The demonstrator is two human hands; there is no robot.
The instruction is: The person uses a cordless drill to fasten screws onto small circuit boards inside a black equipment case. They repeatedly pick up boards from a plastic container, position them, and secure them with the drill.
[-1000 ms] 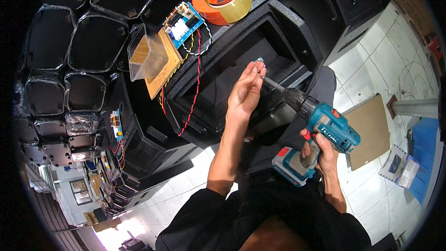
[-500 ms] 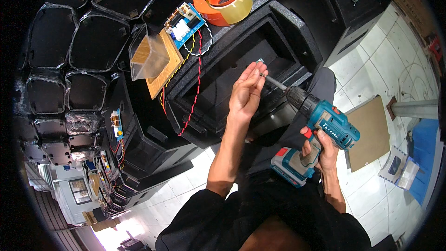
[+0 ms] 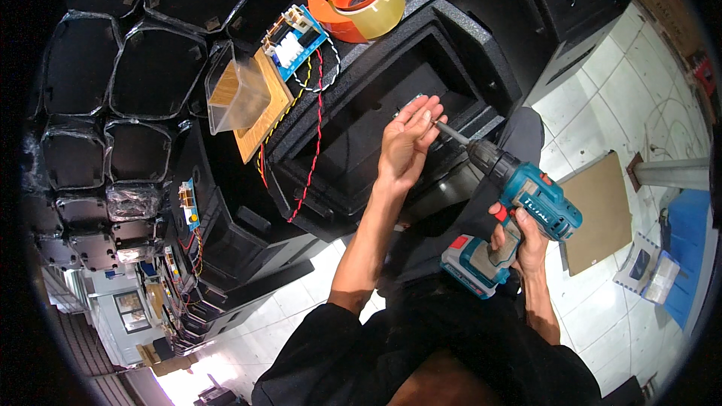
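My right hand [image 3: 529,240] grips a teal cordless drill [image 3: 538,199] by its handle, index finger at the red trigger. Its long bit [image 3: 451,132] points up and left, the tip close to my left fingers. Palm up, my left hand [image 3: 407,143] has its fingers half curled with the thumb laid across them. Small shiny metal pieces [image 3: 419,96] show at its fingertips; their exact kind is too small to tell. Both hands are above the recessed opening of a black speaker cabinet [image 3: 481,60].
On the cabinet's top lie an orange tape dispenser [image 3: 320,1], a blue circuit board [image 3: 299,45], a wooden piece [image 3: 263,135] with a clear plastic cover [image 3: 226,101], and twisted wires [image 3: 319,128]. More black cabinets [image 3: 158,68] stand at left. Cardboard [image 3: 602,218] lies on the tiles.
My left hand has shifted slightly to the right and turned a little, its thumb now over the fingers by the bit. The drill has barely moved.
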